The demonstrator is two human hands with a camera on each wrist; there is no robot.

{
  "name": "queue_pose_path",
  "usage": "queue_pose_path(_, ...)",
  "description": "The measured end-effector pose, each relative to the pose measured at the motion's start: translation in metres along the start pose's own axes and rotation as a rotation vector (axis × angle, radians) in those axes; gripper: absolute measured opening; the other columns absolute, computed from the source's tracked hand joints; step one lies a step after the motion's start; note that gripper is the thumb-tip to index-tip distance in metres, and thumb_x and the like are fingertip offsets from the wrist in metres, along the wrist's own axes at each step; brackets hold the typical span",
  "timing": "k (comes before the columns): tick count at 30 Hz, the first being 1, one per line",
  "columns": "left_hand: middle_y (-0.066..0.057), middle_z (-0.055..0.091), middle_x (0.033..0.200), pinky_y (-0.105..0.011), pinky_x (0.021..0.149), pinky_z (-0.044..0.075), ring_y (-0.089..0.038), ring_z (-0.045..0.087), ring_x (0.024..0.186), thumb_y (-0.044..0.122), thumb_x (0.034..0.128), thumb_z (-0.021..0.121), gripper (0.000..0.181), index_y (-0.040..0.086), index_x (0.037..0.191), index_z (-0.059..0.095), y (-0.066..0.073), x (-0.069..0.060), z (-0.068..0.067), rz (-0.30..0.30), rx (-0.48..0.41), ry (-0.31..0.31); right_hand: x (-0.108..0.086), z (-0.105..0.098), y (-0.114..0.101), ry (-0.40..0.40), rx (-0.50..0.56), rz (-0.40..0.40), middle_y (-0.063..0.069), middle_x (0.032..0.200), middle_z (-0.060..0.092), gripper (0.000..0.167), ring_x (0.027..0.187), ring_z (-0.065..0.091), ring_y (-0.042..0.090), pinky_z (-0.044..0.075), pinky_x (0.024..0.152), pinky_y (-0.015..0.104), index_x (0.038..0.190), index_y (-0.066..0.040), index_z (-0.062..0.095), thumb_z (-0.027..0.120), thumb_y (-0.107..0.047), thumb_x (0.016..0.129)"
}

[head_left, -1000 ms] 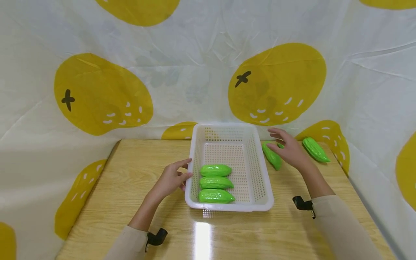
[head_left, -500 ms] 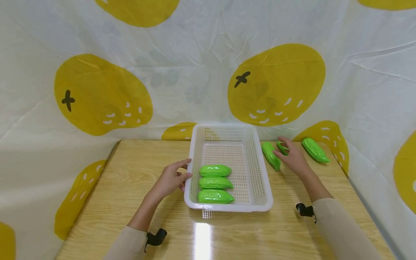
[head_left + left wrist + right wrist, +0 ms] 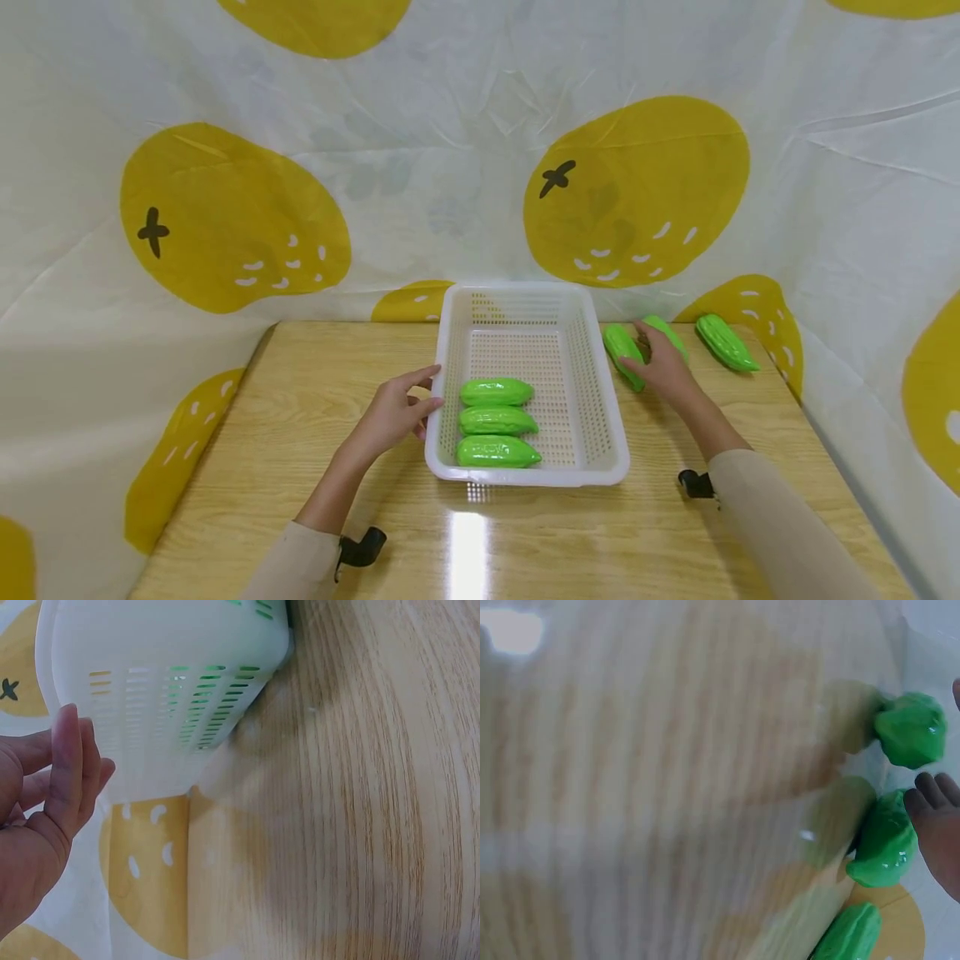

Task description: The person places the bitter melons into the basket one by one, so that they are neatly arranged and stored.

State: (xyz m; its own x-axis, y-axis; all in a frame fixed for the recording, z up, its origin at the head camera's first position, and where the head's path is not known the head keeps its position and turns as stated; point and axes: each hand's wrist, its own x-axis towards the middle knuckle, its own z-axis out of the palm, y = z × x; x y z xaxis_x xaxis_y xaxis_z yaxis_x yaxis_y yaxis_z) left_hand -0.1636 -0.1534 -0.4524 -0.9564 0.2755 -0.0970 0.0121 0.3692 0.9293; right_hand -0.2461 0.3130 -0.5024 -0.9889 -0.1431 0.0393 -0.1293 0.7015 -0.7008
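Now your right hand has shifted left, spread about the gourd beside the basket (seemingly ungripped, but within grasp), while your left hand touches the rim, fingers relaxed.

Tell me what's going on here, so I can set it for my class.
A person's left hand is at the left rim of a white basket holding three green gourds. Three loose gourds lie on the table to its right. The right hand is at the closest gourd, but whether it has a grip is unclear.
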Motion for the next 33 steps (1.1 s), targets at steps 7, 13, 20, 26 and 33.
queue_pose_path(7,-0.023,0.059,0.129,-0.061,0.062,0.063,-0.018,0.067,0.063,0.005,0.0977,0.070,0.059,0.008,0.153,0.050,0.001,0.000,0.000,0.000,0.000,0.002,0.002,0.007,0.004,-0.012,-0.073,-0.032,0.035,0.159,0.031,0.085,0.146,0.030,0.055,0.032,0.118,0.071,0.160,0.005,0.024,0.075,-0.021,0.097)
queue_pose_path(13,-0.024,0.058,0.130,-0.062,0.063,0.062,-0.018,0.067,0.062,0.004,0.0979,0.070,0.059,0.008,0.153,0.050,0.002,0.000,0.000,0.002,-0.005,0.000,0.003,0.010,0.007,0.004,-0.087,-0.060,0.034,0.158,0.034,0.085,0.146,0.031,0.054,0.030,0.120,0.070,0.159,0.007,0.027,0.077,-0.018,0.095)
queue_pose_path(20,-0.023,0.059,0.130,-0.063,0.063,0.062,-0.018,0.067,0.061,0.004,0.0978,0.070,0.059,0.007,0.153,0.050,0.001,-0.001,-0.001,0.002,-0.013,-0.001,0.004,0.013,0.007,0.007,-0.112,-0.056,0.036,0.156,0.036,0.081,0.145,0.032,0.054,0.031,0.121,0.069,0.156,0.011,0.029,0.076,-0.014,0.094)
queue_pose_path(26,-0.023,0.060,0.129,-0.061,0.061,0.063,-0.018,0.066,0.061,0.005,0.0978,0.070,0.059,0.007,0.153,0.050,0.002,-0.001,-0.001,0.005,-0.008,0.000,0.004,0.012,0.007,0.005,-0.114,-0.050,0.036,0.156,0.036,0.079,0.145,0.032,0.054,0.030,0.121,0.069,0.156,0.009,0.031,0.076,-0.013,0.095)
queue_pose_path(33,-0.023,0.060,0.128,-0.061,0.062,0.062,-0.018,0.067,0.062,0.006,0.0976,0.071,0.059,0.007,0.153,0.050,0.002,-0.001,-0.001,0.004,-0.012,-0.004,0.000,0.008,0.005,0.008,-0.101,-0.017,0.034,0.158,0.035,0.075,0.147,0.031,0.053,0.031,0.120,0.069,0.157,0.003,0.033,0.074,-0.013,0.096)
